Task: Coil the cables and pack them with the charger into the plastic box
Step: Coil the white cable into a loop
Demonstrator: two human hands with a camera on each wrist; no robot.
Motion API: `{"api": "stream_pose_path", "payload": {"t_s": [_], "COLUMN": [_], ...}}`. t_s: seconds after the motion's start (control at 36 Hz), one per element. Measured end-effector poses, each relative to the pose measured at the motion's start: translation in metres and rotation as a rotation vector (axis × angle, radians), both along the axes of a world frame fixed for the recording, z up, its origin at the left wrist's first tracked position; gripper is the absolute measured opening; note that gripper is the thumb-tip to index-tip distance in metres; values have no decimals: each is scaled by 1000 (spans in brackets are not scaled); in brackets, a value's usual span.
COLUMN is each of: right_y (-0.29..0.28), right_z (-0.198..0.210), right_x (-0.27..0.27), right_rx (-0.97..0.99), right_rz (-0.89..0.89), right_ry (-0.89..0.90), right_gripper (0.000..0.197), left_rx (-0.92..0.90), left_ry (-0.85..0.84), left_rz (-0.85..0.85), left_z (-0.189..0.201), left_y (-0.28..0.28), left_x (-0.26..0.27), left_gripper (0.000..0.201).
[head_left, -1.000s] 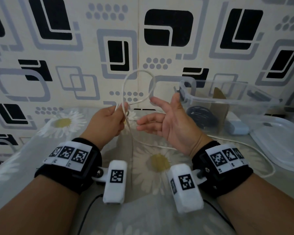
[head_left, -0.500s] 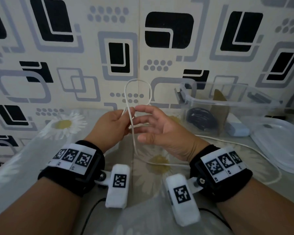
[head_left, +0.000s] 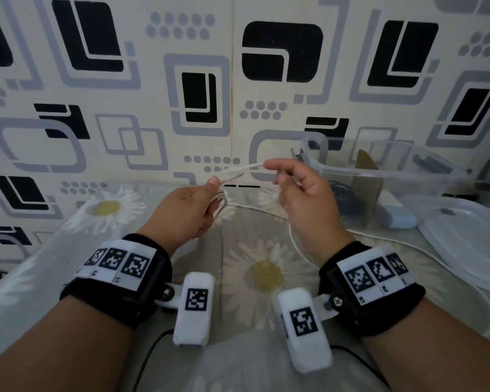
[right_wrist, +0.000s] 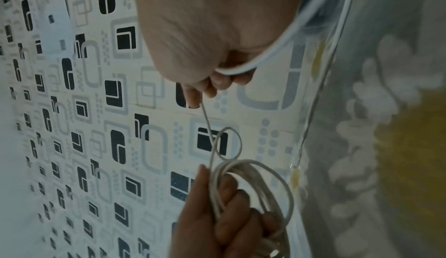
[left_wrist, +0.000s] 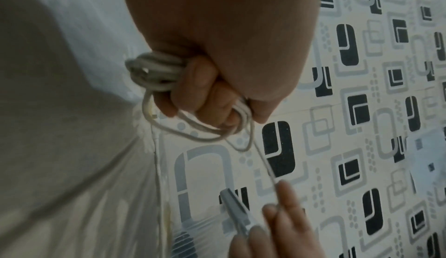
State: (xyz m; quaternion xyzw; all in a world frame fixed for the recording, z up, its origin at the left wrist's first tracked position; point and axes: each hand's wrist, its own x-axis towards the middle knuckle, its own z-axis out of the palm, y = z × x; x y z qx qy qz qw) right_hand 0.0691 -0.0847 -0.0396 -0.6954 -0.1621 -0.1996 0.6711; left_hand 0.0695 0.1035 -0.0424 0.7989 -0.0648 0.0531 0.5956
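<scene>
My left hand (head_left: 194,206) grips a bundle of white cable loops (left_wrist: 154,72), also seen as white cable loops (right_wrist: 253,184) in the right wrist view. A short taut stretch of white cable (head_left: 242,168) runs from that bundle to my right hand (head_left: 292,188), which pinches it between thumb and forefinger and lets it slide through the curled fingers. The rest of the cable trails over the table to the right (head_left: 402,244). The clear plastic box (head_left: 385,172) stands behind my right hand, with a coiled black cable (head_left: 341,199) inside. A pale blue charger (head_left: 396,217) lies at the box's base.
The box's clear lid (head_left: 470,239) lies flat at the right edge of the table. A daisy-print cloth (head_left: 266,273) covers the table, and a patterned wall (head_left: 198,94) stands close behind. A brown cardboard divider (head_left: 365,190) stands in the box.
The tall loop held above my hands has been drawn down into the bundle in my left hand. My right hand has moved right and closed on the cable, pulling a short length taut.
</scene>
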Motion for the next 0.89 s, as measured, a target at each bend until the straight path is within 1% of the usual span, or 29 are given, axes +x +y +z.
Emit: {"api": "stream_pose_path", "payload": {"t_s": [0.06, 0.08, 0.14, 0.22, 0.31, 0.39, 0.5, 0.56, 0.64, 0.72, 0.83, 0.89], "right_y": [-2, -2, -3, -4, -4, -4, -5, -6, -7, -9, -8, -6], "right_z": [-3, -4, -7, -12, -16, -19, -18, -17, -17, -14, -10, -11], "right_x": [4, 5, 8, 12, 17, 19, 19, 19, 19, 17, 14, 16], "right_rx": [-73, -101, -146, -235, -321, -438, -469, -515, -571, -619, -733, -779], "right_rz": [-128, -162, -186, -222, -269, -280, -290, -280, -275, -240, -169, -121], "right_ry": [30, 52, 97, 134, 150, 193, 189, 199, 250, 307, 327, 340], "right_gripper": [32, 32, 31, 32, 31, 33, 35, 37, 40, 42, 42, 43], "left_rx": [-99, -173, -333, -549, -702, -829, -954, -1055, -1202, -1321, -1387, -1425], "left_ry": [50, 72, 114, 178, 224, 247, 211, 166, 90, 28, 4, -13], "left_rz": [-66, -107, -187, -263, -304, -341, -342, -321, -273, -238, -209, -228], "left_z": [3, 4, 6, 8, 13, 16, 17, 16, 15, 16, 14, 13], "left_y": [0, 1, 4, 9, 13, 15, 19, 23, 30, 38, 43, 46], "left_x": [0, 0, 2, 4, 5, 3, 3, 4, 6, 8, 10, 11], "left_gripper": [52, 53, 54, 57, 61, 60, 56, 51, 47, 48, 47, 46]}}
